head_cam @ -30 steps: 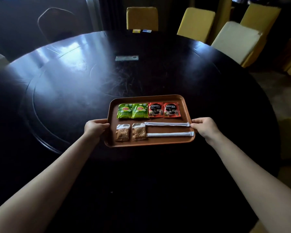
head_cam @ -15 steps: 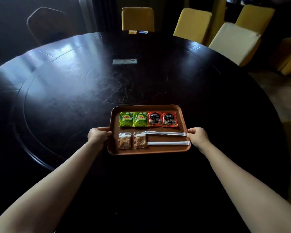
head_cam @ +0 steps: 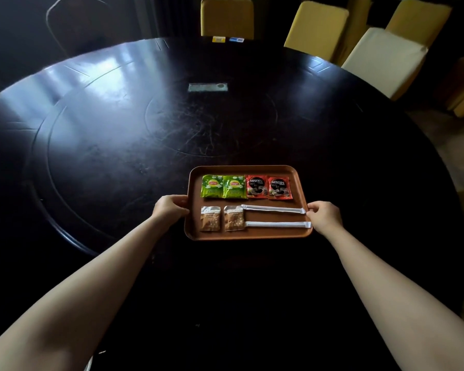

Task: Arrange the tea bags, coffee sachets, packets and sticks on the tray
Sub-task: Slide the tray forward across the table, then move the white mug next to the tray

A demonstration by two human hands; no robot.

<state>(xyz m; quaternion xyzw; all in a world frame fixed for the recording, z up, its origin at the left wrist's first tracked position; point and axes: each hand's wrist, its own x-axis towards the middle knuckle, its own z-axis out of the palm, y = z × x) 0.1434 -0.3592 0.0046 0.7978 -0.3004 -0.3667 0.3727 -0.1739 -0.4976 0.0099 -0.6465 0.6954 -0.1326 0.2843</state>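
Observation:
A brown tray (head_cam: pixel 300 183) lies on the dark round table (head_cam: pixel 118 145). Its far row holds two green tea bags (head_cam: pixel 223 186) on the left and two red coffee sachets (head_cam: pixel 269 187) on the right. Its near row has two brown packets (head_cam: pixel 222 218) at the left and two white sticks (head_cam: pixel 276 217) lying lengthwise at the right. My left hand (head_cam: pixel 169 208) grips the tray's left rim. At the opposite rim my right hand (head_cam: pixel 324 215) holds the tray, fingers by the sticks' ends.
A small pale rectangular item (head_cam: pixel 208 87) lies near the table's middle. Two small cards (head_cam: pixel 227 39) sit at the far edge. Yellow chairs (head_cam: pixel 316 28) and a cream-cushioned one (head_cam: pixel 383 57) stand beyond the table at the back and right; a dark chair (head_cam: pixel 78 25) is at back left.
The tray, held at both rims, has shifted slightly away from me on the table as my arms stretched out. The items on it kept their places.

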